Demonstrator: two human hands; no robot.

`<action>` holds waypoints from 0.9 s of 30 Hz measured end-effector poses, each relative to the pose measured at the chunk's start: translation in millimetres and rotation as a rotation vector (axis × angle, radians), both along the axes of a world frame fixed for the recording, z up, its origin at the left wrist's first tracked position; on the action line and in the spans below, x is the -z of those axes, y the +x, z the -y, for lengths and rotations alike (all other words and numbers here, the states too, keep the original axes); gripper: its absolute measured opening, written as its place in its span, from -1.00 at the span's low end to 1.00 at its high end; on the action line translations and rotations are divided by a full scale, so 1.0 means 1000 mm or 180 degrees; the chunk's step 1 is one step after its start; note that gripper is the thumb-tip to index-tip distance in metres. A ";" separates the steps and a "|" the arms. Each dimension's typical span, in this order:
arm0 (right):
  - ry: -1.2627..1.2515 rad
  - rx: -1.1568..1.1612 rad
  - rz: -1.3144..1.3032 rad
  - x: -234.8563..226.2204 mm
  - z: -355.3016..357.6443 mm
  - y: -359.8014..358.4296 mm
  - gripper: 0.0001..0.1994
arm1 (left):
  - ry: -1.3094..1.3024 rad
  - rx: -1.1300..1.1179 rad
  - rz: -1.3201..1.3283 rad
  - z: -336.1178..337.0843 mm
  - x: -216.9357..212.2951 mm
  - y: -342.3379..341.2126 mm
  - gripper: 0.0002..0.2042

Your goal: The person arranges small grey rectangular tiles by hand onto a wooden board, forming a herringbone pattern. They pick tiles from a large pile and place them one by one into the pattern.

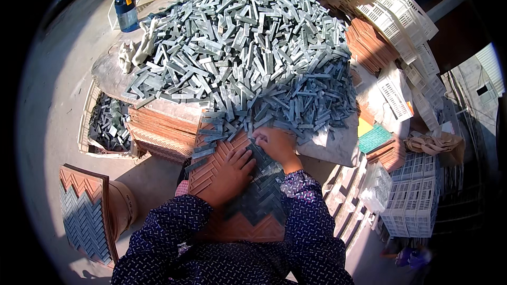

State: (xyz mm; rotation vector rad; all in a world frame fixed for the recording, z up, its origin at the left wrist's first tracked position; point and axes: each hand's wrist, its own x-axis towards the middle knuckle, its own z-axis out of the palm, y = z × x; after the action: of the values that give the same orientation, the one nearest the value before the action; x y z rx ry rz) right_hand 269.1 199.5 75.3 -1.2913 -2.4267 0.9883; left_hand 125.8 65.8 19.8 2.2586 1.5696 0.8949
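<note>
A terracotta-coloured mould board (208,166) with herringbone grooves lies in front of me. Dark grey tile strips (264,192) fill its middle and right side in a zigzag pattern. My left hand (229,177) rests flat on the board, fingers stretched toward the laid strips, holding nothing. At the board's upper part, my right hand (274,145) is closed in a pinch around a small grey tile strip (252,141), mostly hidden by the fingers. A few loose strips (205,150) lie across the board's upper left. Beyond it rises a large heap of grey tile strips (243,47).
Stacked mould boards (161,132) stand left of the board, beside a crate of dark pieces (108,124). A filled board (87,216) leans at the lower left. A bottle (125,8) and white gloves (138,47) lie far left. White plastic crates (412,195) stand right.
</note>
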 end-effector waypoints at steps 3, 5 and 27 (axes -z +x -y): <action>0.0145 0.0133 0.0117 -0.003 0.005 0.005 -0.79 | 0.0195 -0.0150 0.0234 -0.023 -0.006 -0.009 -0.65; 0.0164 0.0232 0.0054 -0.006 0.011 -0.003 -0.80 | 0.0357 -0.0194 0.0178 -0.045 -0.021 -0.022 -0.73; 0.0844 0.0371 0.0537 0.008 0.018 -0.006 -0.81 | 0.1086 0.0730 -0.0199 -0.093 -0.045 -0.054 -0.79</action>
State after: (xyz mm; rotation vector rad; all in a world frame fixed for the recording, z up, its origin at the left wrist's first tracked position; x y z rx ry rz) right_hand 262.9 181.3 67.8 -1.4488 -2.4660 0.5250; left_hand 71.9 159.2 65.2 2.6560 1.2200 1.1041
